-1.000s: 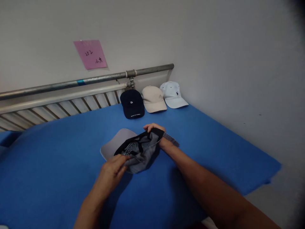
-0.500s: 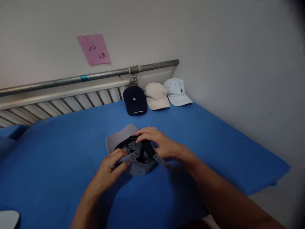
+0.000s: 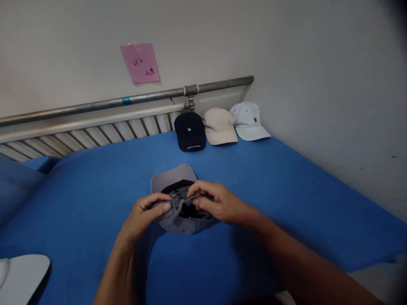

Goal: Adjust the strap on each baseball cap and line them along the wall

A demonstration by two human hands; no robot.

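Observation:
A grey cap (image 3: 181, 220) lies upside down on the blue mattress (image 3: 270, 178), its brim pointing away from me and its dark lining showing. My left hand (image 3: 143, 214) pinches the cap's left rear edge with thumb and fingers closed. My right hand (image 3: 216, 203) grips the right rear edge, fingers curled over the fabric. Both hands press the back of the cap together at the middle.
Three caps stand in a row at the far edge: a navy cap (image 3: 190, 131), a beige cap (image 3: 219, 126) and a pale blue cap (image 3: 248, 120). A metal rail (image 3: 127, 101) and a pink note (image 3: 140, 62) are behind. A white cap brim (image 3: 22, 275) shows at lower left.
My right hand came from the far right of the cap to its middle and now pinches the rear edge beside my left hand. The view has shifted left.

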